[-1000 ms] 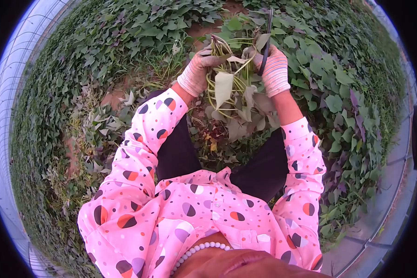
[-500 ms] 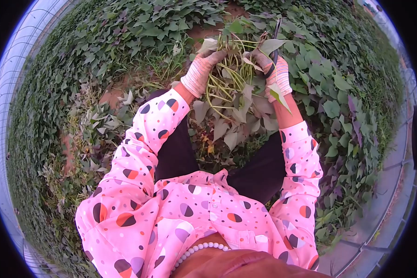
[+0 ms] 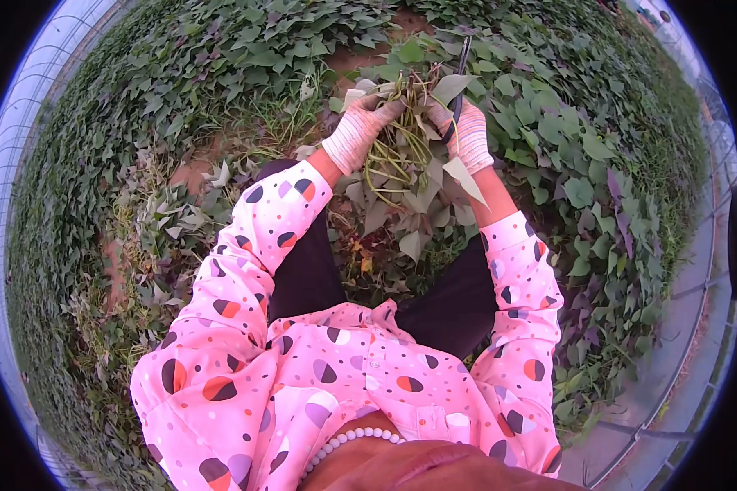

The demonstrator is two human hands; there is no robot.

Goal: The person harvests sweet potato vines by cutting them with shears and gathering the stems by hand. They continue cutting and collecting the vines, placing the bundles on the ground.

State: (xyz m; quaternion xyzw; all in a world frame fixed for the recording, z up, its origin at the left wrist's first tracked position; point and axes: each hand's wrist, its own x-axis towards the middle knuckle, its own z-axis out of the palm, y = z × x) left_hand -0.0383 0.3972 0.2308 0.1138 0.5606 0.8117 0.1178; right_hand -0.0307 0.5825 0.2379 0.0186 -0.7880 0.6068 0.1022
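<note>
A bunch of leafy vine cuttings [image 3: 397,155] hangs between my two gloved hands, its green stems gathered at the top and its broad pale leaves drooping over the ground. My left hand [image 3: 367,127] is closed round the stems from the left, thumb toward the middle. From the other side my right hand [image 3: 458,127] grips the same stems close to the first hand. A slim black tool that looks like scissors [image 3: 458,98] lies along my right hand, its long end pointing up and away. Fingers of both hands are partly hidden behind leaves and stems.
Dense green vines [image 3: 254,49] cover the ground ahead and to both sides. Cut, wilted foliage [image 3: 168,213] and patches of brown soil [image 3: 192,176] lie at the left. My dark-trousered legs [image 3: 450,290] are bent beneath the bunch. A pale strip with a rail [image 3: 671,352] runs along the right.
My right hand has moved left with the black tool, closing in on my left hand. The stems are now squeezed into a tighter bundle at the top.
</note>
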